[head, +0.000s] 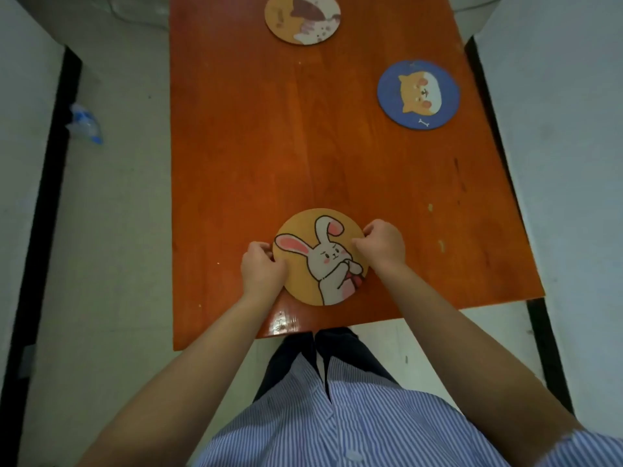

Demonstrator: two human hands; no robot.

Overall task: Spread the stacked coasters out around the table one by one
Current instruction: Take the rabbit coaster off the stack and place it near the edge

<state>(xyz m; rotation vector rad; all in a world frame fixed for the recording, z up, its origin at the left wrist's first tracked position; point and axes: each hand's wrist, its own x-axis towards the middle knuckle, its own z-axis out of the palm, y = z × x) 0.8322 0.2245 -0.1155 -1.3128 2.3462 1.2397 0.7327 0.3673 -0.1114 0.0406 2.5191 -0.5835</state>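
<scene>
A round orange coaster with a white rabbit lies near the front edge of the orange wooden table. My left hand pinches its left rim and my right hand pinches its right rim. Whether more coasters lie stacked under it I cannot tell. A blue coaster with a dog's face rests flat at the right side of the table. A tan coaster with brown and white animals lies at the far end, partly cut off by the frame's top.
The table's front edge is close to my body. A crumpled plastic bottle lies on the pale floor to the left. Black strips run along the floor on both sides of the table.
</scene>
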